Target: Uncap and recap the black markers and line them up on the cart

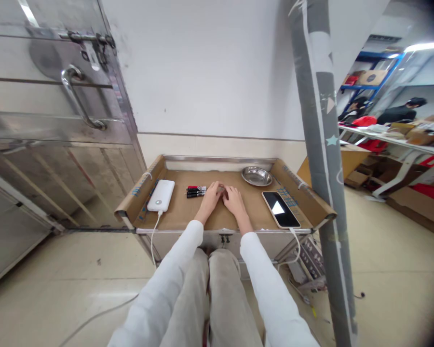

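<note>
Both hands rest low over the brown cardboard tabletop (181,219), fingertips close together. My left hand (211,193) lies palm down at the right ends of a small row of marker pens (195,192), one red and the others black; it covers part of them. Beside it, my right hand (232,196) lies palm down with its fingers stretched forward. No object shows clearly in either hand, and the space under the fingers is hidden.
A white power bank (161,195) with a cable lies left. On the right are a steel dish (256,176) and a phone (281,209) on a cable. Cardboard flaps edge the sides. A wrapped grey post (327,144) stands right; two people are in the background.
</note>
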### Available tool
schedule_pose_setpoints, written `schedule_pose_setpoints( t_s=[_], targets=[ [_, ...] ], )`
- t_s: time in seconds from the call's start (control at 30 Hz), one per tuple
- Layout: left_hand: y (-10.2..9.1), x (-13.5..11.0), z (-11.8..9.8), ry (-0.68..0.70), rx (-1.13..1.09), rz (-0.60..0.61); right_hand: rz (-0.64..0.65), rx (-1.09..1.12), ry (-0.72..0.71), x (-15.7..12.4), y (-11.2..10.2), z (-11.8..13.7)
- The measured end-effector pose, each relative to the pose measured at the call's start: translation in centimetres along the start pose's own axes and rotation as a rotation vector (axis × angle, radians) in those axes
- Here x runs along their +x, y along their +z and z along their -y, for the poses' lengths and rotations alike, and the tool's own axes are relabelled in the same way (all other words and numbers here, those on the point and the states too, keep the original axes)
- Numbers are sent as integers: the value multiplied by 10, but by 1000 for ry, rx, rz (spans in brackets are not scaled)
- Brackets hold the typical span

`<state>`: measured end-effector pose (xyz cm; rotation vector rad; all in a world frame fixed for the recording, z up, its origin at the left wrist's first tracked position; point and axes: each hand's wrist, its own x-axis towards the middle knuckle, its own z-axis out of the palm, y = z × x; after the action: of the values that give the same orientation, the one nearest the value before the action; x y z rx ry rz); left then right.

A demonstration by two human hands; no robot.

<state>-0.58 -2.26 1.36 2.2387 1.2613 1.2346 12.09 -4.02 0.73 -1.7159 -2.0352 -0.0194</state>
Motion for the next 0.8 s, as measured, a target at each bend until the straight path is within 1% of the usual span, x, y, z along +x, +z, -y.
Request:
schedule_pose_setpoints(
  t_s=[0.13, 0.23, 0.33, 0.43, 0.57, 0.7, 0.8],
  targets=[
    [4, 2, 9, -66, -38, -30, -3, 44, -67, 2, -1, -3],
    [6, 2, 14, -107, -62, -100, -38, 55, -32, 3, 1, -6],
    [4, 1, 14, -138, -139, -167, -83, 100, 5, 5, 4, -11],
    [1, 1, 10, -158, -233, -194, -109, 190, -20, 7, 8, -15],
    [-3, -1, 5, -143, -255, -228, -123, 275, -53, 8, 12, -18],
    [-5, -2, 2, -89, -257, -255, -140, 316, -44, 9, 14, -18],
    [-5, -2, 2, -44, -288, -310, -173, 348, -57, 9, 16, -19]
  ],
)
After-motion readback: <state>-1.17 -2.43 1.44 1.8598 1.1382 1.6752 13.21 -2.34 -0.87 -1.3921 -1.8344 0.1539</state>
